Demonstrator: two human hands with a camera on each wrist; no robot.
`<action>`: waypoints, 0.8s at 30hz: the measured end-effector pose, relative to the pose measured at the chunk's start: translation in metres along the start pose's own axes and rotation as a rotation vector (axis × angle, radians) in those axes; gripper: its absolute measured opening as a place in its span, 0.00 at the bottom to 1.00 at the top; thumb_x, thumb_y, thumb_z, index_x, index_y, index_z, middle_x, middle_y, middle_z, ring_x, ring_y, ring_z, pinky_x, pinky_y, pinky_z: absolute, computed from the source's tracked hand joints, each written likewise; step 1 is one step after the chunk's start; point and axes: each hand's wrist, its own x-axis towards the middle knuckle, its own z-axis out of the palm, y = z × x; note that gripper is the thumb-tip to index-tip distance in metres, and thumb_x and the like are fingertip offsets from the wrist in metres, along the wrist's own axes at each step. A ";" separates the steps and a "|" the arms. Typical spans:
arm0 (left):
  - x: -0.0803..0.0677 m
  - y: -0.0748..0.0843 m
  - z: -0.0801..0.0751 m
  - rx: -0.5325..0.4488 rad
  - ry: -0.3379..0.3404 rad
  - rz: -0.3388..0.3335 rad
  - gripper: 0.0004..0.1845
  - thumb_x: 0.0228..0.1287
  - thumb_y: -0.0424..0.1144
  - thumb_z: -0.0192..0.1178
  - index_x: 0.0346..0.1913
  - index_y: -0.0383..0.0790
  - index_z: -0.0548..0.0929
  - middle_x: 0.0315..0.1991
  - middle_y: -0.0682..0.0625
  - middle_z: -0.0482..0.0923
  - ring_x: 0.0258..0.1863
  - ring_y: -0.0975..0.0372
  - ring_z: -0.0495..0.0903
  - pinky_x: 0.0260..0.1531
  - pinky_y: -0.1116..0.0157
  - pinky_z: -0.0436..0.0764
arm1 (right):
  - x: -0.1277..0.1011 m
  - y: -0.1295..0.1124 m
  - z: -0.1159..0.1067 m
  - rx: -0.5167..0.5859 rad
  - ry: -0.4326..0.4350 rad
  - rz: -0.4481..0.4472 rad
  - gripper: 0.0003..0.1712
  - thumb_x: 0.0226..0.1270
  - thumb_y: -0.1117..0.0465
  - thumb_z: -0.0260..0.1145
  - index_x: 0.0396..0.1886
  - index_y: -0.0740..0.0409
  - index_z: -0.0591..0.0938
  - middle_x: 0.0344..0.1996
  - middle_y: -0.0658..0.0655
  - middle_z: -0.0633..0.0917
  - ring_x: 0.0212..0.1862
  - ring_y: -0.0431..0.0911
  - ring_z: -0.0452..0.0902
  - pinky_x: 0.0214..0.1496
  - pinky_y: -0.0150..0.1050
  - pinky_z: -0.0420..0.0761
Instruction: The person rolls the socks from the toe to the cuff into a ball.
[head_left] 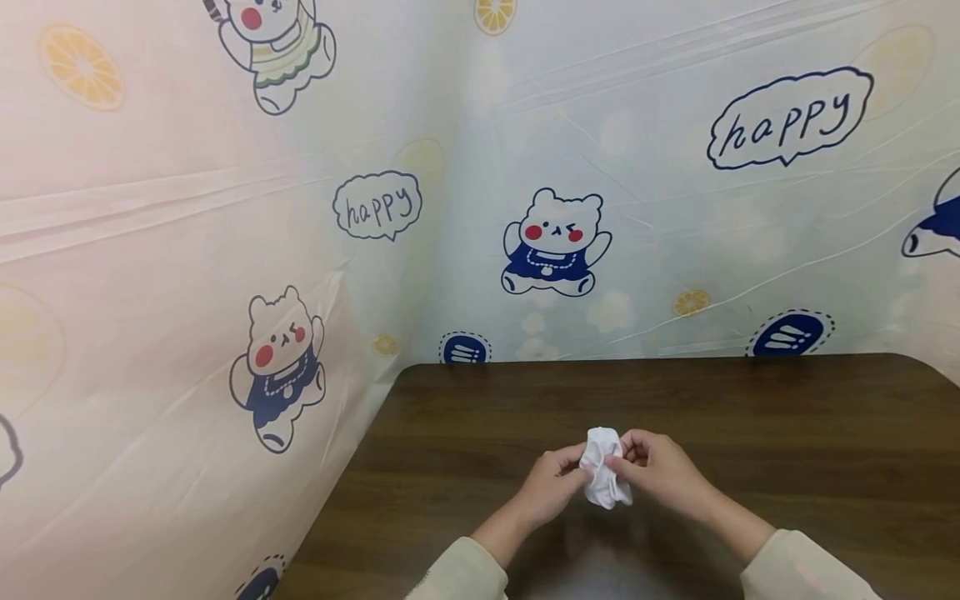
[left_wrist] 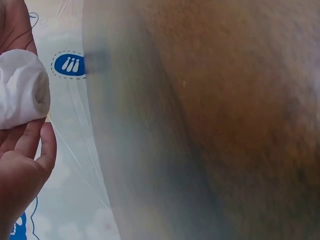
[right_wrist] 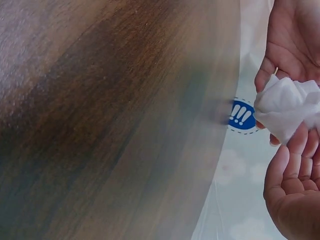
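Dark wooden table (head_left: 750,417) sits below both hands. Left hand (head_left: 551,487) and right hand (head_left: 660,471) together pinch a crumpled tissue (head_left: 603,475) held between them

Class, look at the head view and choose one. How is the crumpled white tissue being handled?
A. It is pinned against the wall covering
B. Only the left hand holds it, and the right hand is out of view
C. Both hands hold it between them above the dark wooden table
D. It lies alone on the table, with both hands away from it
C: the left hand and right hand both grip the crumpled white tissue from either side, over the dark wooden table.
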 end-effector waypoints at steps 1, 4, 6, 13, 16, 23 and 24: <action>0.000 0.000 0.001 -0.009 0.000 0.003 0.19 0.59 0.30 0.58 0.55 0.32 0.80 0.44 0.43 0.83 0.38 0.68 0.80 0.38 0.71 0.77 | 0.000 0.000 0.000 -0.007 0.004 0.003 0.10 0.60 0.62 0.69 0.29 0.63 0.76 0.22 0.51 0.78 0.23 0.37 0.72 0.23 0.32 0.73; 0.000 0.001 0.004 -0.020 -0.003 0.010 0.18 0.59 0.33 0.62 0.52 0.32 0.81 0.42 0.45 0.84 0.36 0.68 0.81 0.34 0.72 0.78 | 0.000 0.002 0.000 -0.026 0.009 0.001 0.11 0.60 0.62 0.69 0.29 0.62 0.76 0.22 0.51 0.78 0.23 0.37 0.72 0.23 0.32 0.73; 0.000 0.000 0.006 -0.011 -0.002 0.019 0.18 0.58 0.34 0.65 0.51 0.33 0.81 0.40 0.46 0.84 0.34 0.69 0.81 0.32 0.72 0.79 | 0.000 0.003 0.001 -0.036 0.011 -0.003 0.11 0.59 0.61 0.69 0.29 0.62 0.76 0.22 0.50 0.78 0.23 0.37 0.72 0.23 0.32 0.73; 0.001 -0.003 0.012 0.157 0.056 0.060 0.18 0.51 0.35 0.69 0.47 0.37 0.82 0.33 0.54 0.83 0.27 0.74 0.76 0.27 0.75 0.76 | -0.001 0.004 0.003 -0.051 0.032 -0.006 0.11 0.59 0.61 0.70 0.27 0.61 0.76 0.21 0.50 0.78 0.23 0.37 0.71 0.23 0.32 0.72; 0.001 -0.003 0.016 0.243 0.102 0.053 0.17 0.48 0.36 0.68 0.45 0.40 0.83 0.29 0.58 0.82 0.25 0.75 0.73 0.25 0.75 0.73 | -0.001 0.005 0.004 -0.056 0.042 -0.003 0.11 0.58 0.61 0.71 0.27 0.60 0.76 0.20 0.49 0.78 0.22 0.37 0.71 0.22 0.32 0.71; 0.000 -0.001 0.021 0.301 0.193 -0.002 0.14 0.47 0.34 0.66 0.40 0.42 0.84 0.30 0.58 0.80 0.26 0.71 0.72 0.26 0.73 0.72 | -0.002 0.008 0.006 -0.047 0.056 -0.024 0.11 0.58 0.61 0.71 0.27 0.60 0.76 0.21 0.49 0.78 0.23 0.37 0.72 0.24 0.32 0.73; 0.000 -0.001 0.020 0.305 0.198 0.001 0.13 0.48 0.34 0.66 0.40 0.42 0.84 0.30 0.57 0.80 0.27 0.71 0.72 0.27 0.73 0.73 | -0.003 0.009 0.005 -0.027 0.055 -0.027 0.11 0.58 0.62 0.71 0.27 0.60 0.76 0.22 0.50 0.78 0.24 0.37 0.72 0.25 0.32 0.74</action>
